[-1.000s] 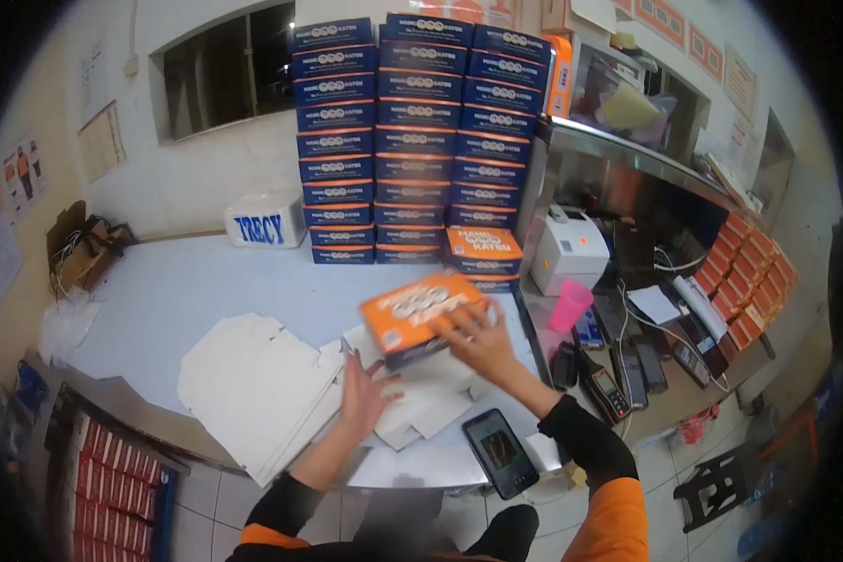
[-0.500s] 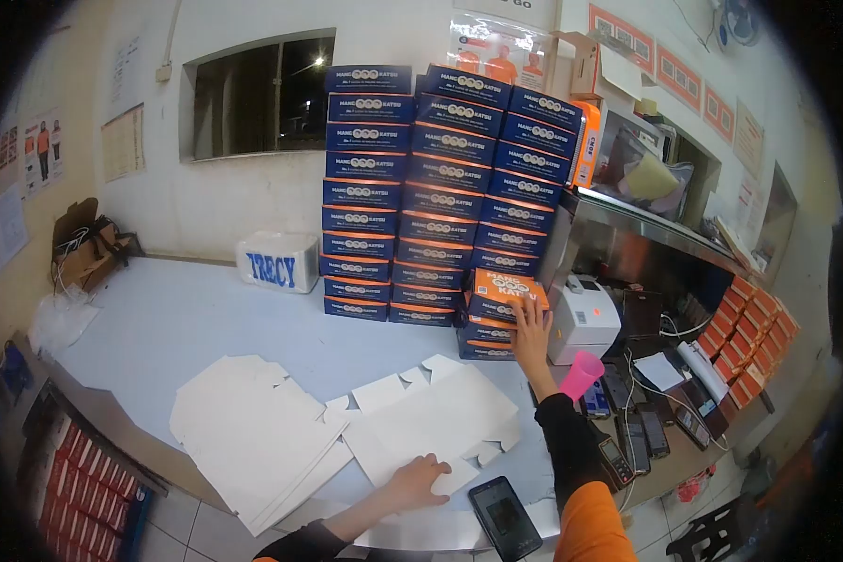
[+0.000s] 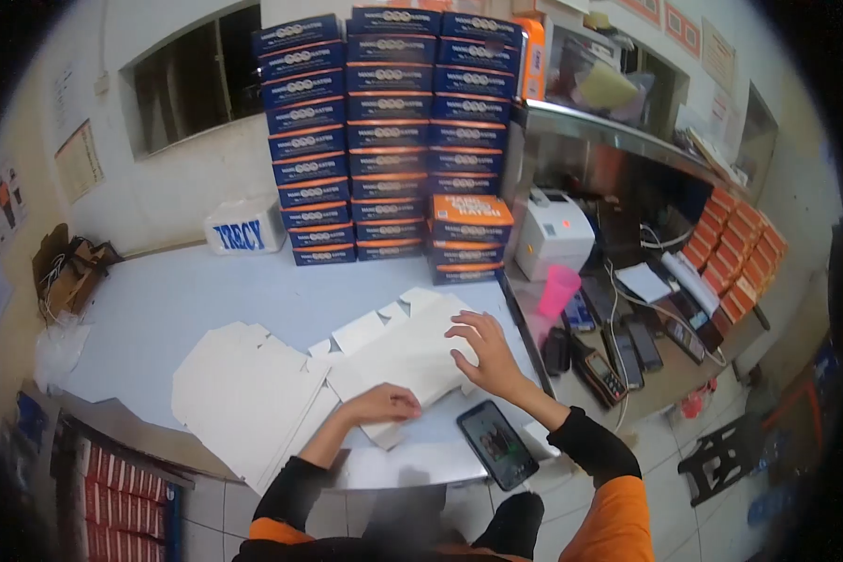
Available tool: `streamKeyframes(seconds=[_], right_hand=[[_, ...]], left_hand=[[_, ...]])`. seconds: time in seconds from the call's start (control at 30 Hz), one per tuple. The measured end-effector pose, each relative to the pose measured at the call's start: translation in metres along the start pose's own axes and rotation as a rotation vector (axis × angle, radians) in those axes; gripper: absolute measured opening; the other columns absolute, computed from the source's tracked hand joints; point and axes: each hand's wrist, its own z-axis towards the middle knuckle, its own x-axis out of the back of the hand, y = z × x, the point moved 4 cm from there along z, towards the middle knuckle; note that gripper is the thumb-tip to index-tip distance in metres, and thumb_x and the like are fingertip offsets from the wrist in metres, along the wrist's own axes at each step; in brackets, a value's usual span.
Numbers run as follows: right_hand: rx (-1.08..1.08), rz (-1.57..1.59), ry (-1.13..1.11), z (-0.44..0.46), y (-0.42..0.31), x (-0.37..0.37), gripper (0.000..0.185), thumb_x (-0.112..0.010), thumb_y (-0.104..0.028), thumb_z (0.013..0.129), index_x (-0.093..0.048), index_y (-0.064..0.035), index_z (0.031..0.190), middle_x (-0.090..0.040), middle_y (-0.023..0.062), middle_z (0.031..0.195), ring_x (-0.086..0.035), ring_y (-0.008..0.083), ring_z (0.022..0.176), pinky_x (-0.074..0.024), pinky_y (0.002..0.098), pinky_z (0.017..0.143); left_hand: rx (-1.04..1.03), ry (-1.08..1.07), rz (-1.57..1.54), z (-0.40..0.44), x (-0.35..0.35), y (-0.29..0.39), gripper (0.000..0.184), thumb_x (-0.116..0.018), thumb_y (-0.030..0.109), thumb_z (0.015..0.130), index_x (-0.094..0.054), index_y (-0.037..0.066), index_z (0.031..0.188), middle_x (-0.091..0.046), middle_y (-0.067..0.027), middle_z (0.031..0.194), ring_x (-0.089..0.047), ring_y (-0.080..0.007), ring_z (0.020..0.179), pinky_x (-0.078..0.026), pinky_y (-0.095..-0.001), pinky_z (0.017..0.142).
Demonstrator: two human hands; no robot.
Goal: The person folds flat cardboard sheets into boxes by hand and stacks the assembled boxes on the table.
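Observation:
On the blue-grey table [image 3: 159, 290] lies a flat white carton blank [image 3: 412, 342] with cut flaps, below both hands. My left hand [image 3: 382, 403] is at its lower edge, fingers loosely curled; whether they grip the card is unclear. Over the blank's right side my right hand [image 3: 482, 351] has its fingers apart and holds nothing. More flat white blanks [image 3: 244, 393] lie to the left, their edge meeting the first one. Behind the hands, an orange-topped box [image 3: 471, 217] sits on the short stack at the right of the tall navy box stacks [image 3: 389, 131].
A phone [image 3: 498, 444] lies at the front edge. To the right are a pink cup [image 3: 559, 290], a white printer [image 3: 554, 234], a handheld device [image 3: 601, 373] and several phones with cables. A white TRECY package [image 3: 244, 226] stands at the back left.
The orange-topped box I carried went onto the short stack. My right hand has let go of it and come back over the blank. My left hand remains near the blank's lower edge.

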Motion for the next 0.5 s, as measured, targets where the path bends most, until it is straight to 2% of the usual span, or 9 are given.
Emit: streamKeyframes(seconds=[0.03,0.1,0.13,0.2,0.4,0.5], right_hand=[[0.02,0.044,-0.025,-0.005,-0.008,0.001,0.032,-0.065,-0.009,0.076,-0.056,-0.0104,0.106,-0.052,0.011,0.119,-0.044,0.0322,0.119,-0.0315,0.0474,0.1],[0.032,0.111,-0.02,-0.013,-0.021,0.003,0.024,-0.064,-0.008,0.076,-0.058,-0.0096,0.099,-0.055,0.0097,0.112,-0.049,0.029,0.112,-0.0357,0.0417,0.096],[0.018,0.112,-0.02,-0.017,-0.025,0.003,0.024,-0.064,-0.008,0.076,-0.058,-0.0096,0.099,-0.055,0.0097,0.112,-0.049,0.029,0.112,-0.0357,0.0417,0.096],[-0.016,0.201,-0.059,-0.024,-0.031,0.001,0.022,-0.062,-0.007,0.077,-0.058,-0.0094,0.098,-0.058,0.0079,0.107,-0.052,0.0268,0.107,-0.0372,0.0387,0.093],[-0.039,0.279,-0.156,-0.039,-0.043,-0.004,0.015,-0.06,-0.006,0.079,-0.06,-0.0086,0.094,-0.062,0.0047,0.095,-0.057,0.0228,0.094,-0.0395,0.0359,0.084],[-0.023,0.273,-0.117,-0.044,-0.043,-0.005,0.015,-0.06,-0.009,0.079,-0.061,-0.0101,0.093,-0.062,0.0062,0.089,-0.059,0.0248,0.089,-0.0418,0.0373,0.078]], left_hand=[[0.014,-0.014,-0.004,0.0,-0.001,0.001,0.022,-0.067,0.02,0.085,-0.065,0.001,0.094,-0.062,-0.0008,0.077,-0.054,-0.0061,0.068,-0.046,-0.0225,0.061],[0.089,-0.069,0.012,0.0,-0.003,0.003,0.026,-0.069,0.019,0.082,-0.064,0.003,0.102,-0.064,-0.0021,0.091,-0.055,-0.0084,0.085,-0.045,-0.0237,0.078],[0.096,-0.081,0.01,0.001,-0.004,0.004,0.026,-0.069,0.019,0.082,-0.064,0.003,0.102,-0.064,-0.0021,0.091,-0.055,-0.0084,0.085,-0.045,-0.0237,0.078],[0.012,-0.037,0.026,0.002,-0.006,0.01,0.024,-0.07,0.018,0.082,-0.063,0.002,0.098,-0.061,-0.0014,0.077,-0.054,-0.0075,0.068,-0.045,-0.0222,0.061],[0.052,-0.087,-0.042,0.004,-0.004,0.001,0.028,-0.071,0.018,0.081,-0.062,0.004,0.103,-0.06,-0.0005,0.079,-0.055,-0.0074,0.073,-0.044,-0.0212,0.064],[0.04,-0.114,-0.096,0.003,-0.005,0.001,0.028,-0.071,0.017,0.08,-0.063,0.004,0.103,-0.059,0.0005,0.079,-0.054,-0.007,0.072,-0.044,-0.021,0.064]])
